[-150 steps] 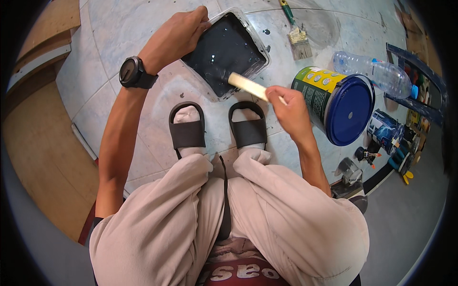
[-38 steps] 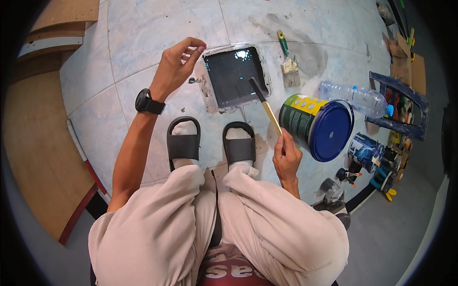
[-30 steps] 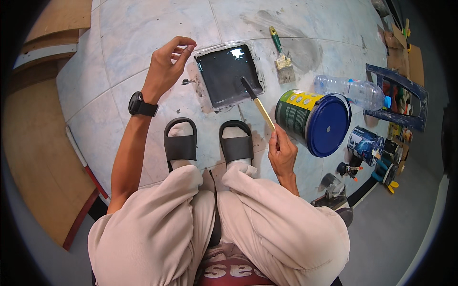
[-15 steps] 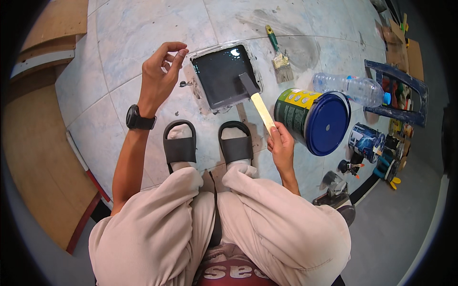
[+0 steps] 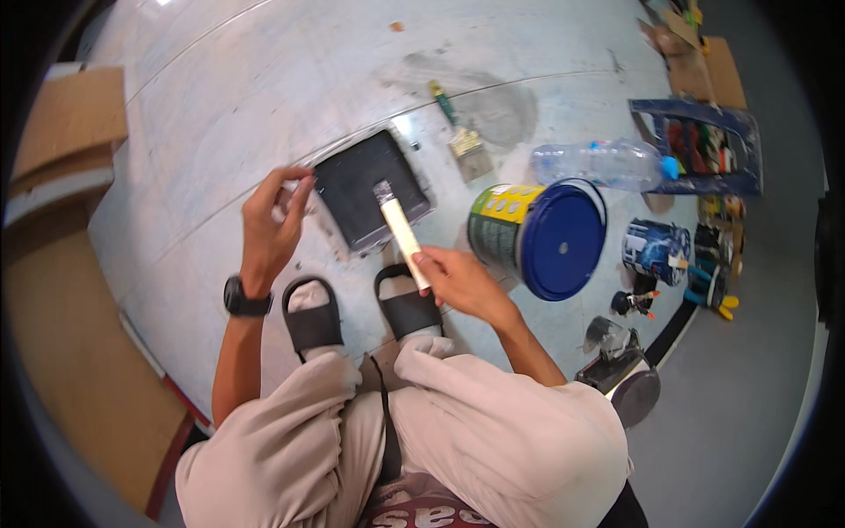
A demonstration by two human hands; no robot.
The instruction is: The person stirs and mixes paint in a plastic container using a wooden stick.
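A shallow square tray [image 5: 429, 211] full of dark, nearly black liquid like paint lies on the floor ahead of my feet. My right hand [image 5: 458, 280] grips the lower end of a pale, flat stirring stick [image 5: 401, 236]. Its far end is smeared dark and sits over or in the liquid; I cannot tell how deep. By the tray's left corner is my left hand [image 5: 275, 224], fingers curled, thumb and forefinger tips close together with nothing visible between them. A paintbrush [image 5: 466, 145] with a green handle and crusted bristles lies beyond the tray on the right.
Right of the tray lies a bucket [image 5: 563, 246] with a blue lid, on its side or steeply tilted. Behind it are a clear plastic bottle [image 5: 598, 165], a dark blue plastic frame [image 5: 746, 154] and a smaller blue can [image 5: 656, 250]. Wooden furniture [image 5: 75, 352] stands at left.
My right hand has swung left and turned the stick, whose dark end moved from the tray's right side toward its middle. My left hand came down nearer the tray's left corner. The view shifted.
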